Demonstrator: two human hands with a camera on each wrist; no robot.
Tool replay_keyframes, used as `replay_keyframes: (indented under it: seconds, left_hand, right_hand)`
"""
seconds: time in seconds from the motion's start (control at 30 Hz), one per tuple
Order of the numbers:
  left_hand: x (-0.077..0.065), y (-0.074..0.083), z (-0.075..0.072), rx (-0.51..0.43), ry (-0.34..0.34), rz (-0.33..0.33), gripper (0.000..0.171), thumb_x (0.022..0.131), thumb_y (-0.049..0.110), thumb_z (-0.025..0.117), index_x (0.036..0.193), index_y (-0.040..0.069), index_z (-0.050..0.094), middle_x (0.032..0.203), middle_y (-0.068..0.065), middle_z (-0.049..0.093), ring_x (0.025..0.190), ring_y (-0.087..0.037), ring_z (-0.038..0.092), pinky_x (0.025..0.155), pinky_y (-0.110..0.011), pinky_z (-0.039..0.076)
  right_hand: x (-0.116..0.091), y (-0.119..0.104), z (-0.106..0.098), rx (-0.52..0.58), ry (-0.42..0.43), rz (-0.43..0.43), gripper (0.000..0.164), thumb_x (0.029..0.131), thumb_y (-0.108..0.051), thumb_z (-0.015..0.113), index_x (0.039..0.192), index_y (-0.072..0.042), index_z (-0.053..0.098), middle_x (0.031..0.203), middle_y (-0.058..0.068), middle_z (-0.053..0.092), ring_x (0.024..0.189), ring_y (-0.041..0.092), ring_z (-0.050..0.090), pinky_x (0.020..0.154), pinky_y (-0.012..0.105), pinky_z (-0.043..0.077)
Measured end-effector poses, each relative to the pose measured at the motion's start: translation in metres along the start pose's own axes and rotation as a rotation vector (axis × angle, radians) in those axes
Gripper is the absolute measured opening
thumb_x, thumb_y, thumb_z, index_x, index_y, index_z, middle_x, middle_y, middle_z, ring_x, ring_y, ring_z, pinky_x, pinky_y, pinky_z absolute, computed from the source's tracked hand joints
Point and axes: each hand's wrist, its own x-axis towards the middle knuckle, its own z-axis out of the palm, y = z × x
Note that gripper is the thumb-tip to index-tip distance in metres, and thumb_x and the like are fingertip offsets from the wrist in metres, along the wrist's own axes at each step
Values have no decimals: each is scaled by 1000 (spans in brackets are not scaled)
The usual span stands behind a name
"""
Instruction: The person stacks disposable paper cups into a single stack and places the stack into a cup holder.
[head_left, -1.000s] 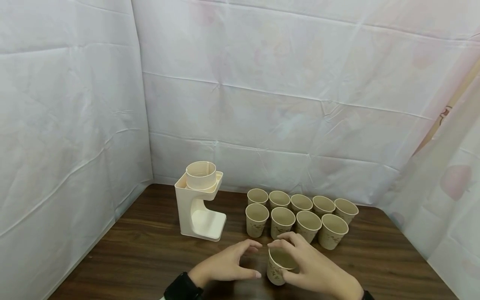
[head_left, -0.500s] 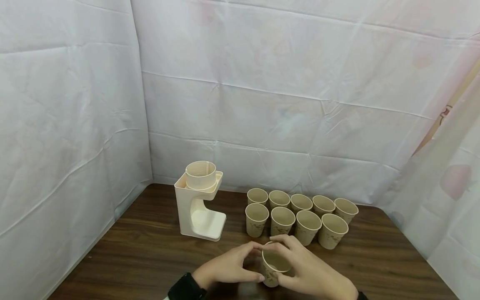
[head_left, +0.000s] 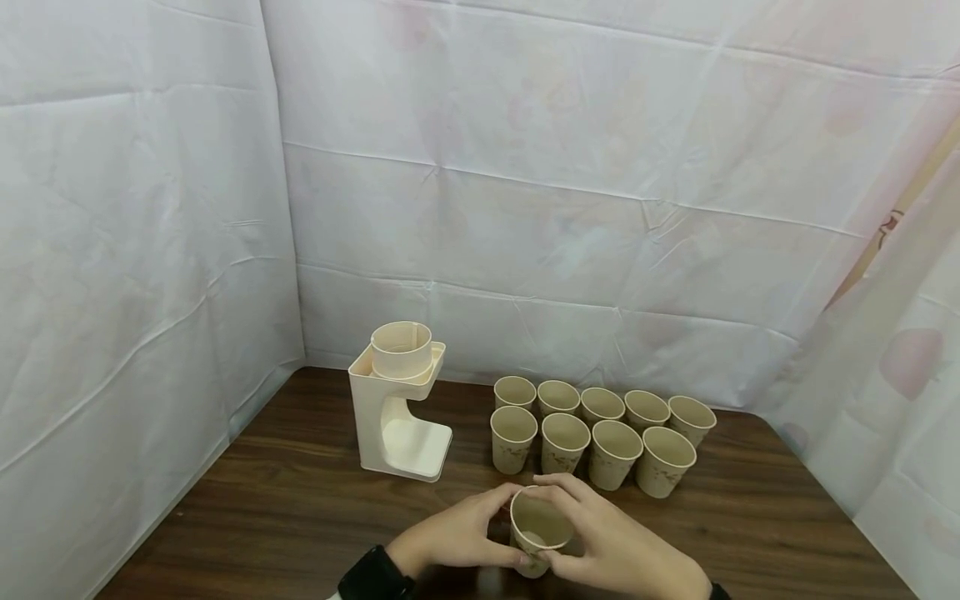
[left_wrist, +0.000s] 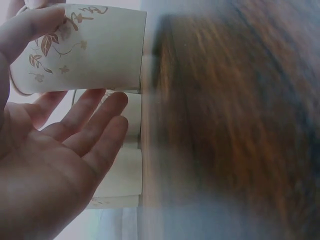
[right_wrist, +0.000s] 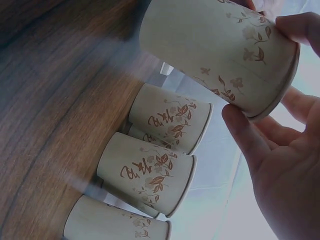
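Note:
A beige paper cup [head_left: 542, 521] with brown leaf prints stands near the front of the table, between both hands. My right hand [head_left: 618, 537] holds it near the rim, thumb and fingers on opposite sides in the right wrist view. From the other side my left hand [head_left: 457, 529] has its thumb and index finger around the cup. In the left wrist view the left thumb lies against the paper cup [left_wrist: 100, 50], while the other fingers [left_wrist: 107, 137] reach loosely below it. The cup's far side is partly hidden by the fingers.
Several similar paper cups [head_left: 617, 450] stand upright in two rows behind the hands. Left of them is a cream-coloured stand [head_left: 371, 425] with a round ring-shaped top part [head_left: 402, 358] and a flat base. White cloth [head_left: 525, 208] hangs behind the dark wooden table [head_left: 285, 475].
My right hand has brought the paper cup leftward to my left hand. The left thumb and index finger, apart from the cup a second ago, have come to its side.

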Motion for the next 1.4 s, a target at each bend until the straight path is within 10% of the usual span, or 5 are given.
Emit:
replay_keyframes:
  seconds: [0.63,1.4]
  left_hand:
    - [1,1,2,91,34,21,64,78,44,72,131,25,41,117,6,59,105,-6,52,89,-30,47]
    - [2,-1,4,-67,-31,-25,61,80,38,72,131,28,40,118,5,59,108,-8,51,91,-29,43]
  right_hand:
    - [-3,-1,-1,35,-9,11,49,87,-36,64,131,-24,45,122,-10,48,108,4,47,86,29,49]
    - [-4,-2,-2,73,-47,47,47,88,-36,63,129,-24,44,123,-10,44,104,4,49,83,29,51]
